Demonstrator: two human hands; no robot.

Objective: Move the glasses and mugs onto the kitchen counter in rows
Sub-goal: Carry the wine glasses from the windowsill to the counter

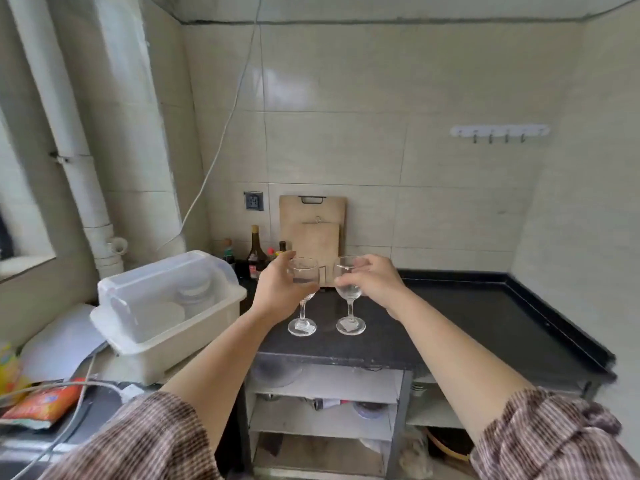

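Clear glass, two stemmed wine glasses, seen upright and side by side on the dark table (485, 317), near its front left part. Both feet appear to rest on the surface, close together but apart.

Left glass (304, 299): bowl gripped by the left hand (277, 289), fingers (285, 259) curled around the bowl's left side and rim. A pale sticker or tag is seen on its foot.

Right glass (349, 299): bowl gripped by the right hand (377, 282), fingers (346, 280) wrapped over the rim and the bowl's right side. A pale tag is also seen on this foot.

Both forearms are bare; striped brown sleeves (156, 441) are pushed up near the elbows.

Behind the glasses, two wooden cutting boards (313, 223) are leaned against the tiled wall, the smaller in front. Several bottles (255, 251) are stood just left of the boards. A white plastic dish box (166, 306) with a clear lid is placed to the left of the glasses; plates are faintly visible inside. A hook rail (499, 131) is fixed on the wall, upper right. Open shelves (325, 403) are seen under the table; their contents are too blurred to name.
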